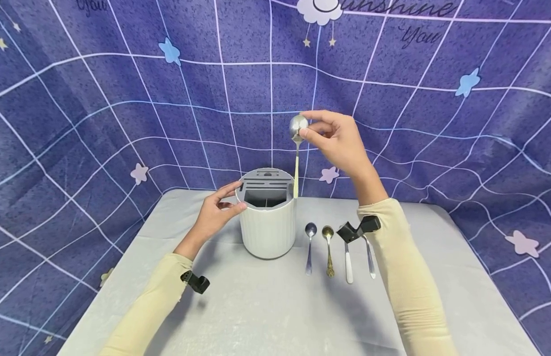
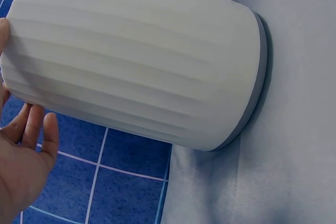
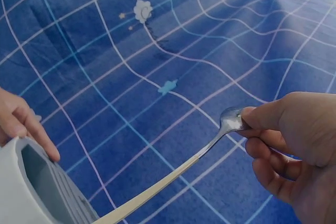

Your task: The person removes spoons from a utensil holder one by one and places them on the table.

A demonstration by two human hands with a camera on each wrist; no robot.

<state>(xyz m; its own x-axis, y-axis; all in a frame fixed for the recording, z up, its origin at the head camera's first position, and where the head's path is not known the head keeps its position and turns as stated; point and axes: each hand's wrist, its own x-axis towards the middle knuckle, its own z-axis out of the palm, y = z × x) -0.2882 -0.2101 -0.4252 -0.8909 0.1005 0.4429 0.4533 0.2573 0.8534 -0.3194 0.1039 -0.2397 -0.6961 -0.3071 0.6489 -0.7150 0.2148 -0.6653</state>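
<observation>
My right hand (image 1: 342,143) pinches a spoon (image 1: 297,124) by its silver bowl between thumb and fingertips. The spoon's pale yellow handle points down, its end overlapping the right rim of a ribbed white utensil holder (image 1: 268,232) in the head view. Grey slots and a larger divided opening make up the holder's top. At the holder's left side is my left hand (image 1: 215,212), its thumb and fingers spread and touching near the rim. Close up in the left wrist view, the holder's ribbed wall (image 2: 131,61) stands upright on the table, fingers (image 2: 34,127) beside its upper edge.
On the grey-covered table (image 1: 239,306), right of the holder, lie a silver spoon (image 1: 310,230), an ornate gold spoon (image 1: 327,232), a white-handled utensil (image 1: 348,267) and another silver handle (image 1: 370,262), partly hidden by the right wrist camera. A blue gridded curtain (image 1: 239,128) hangs behind.
</observation>
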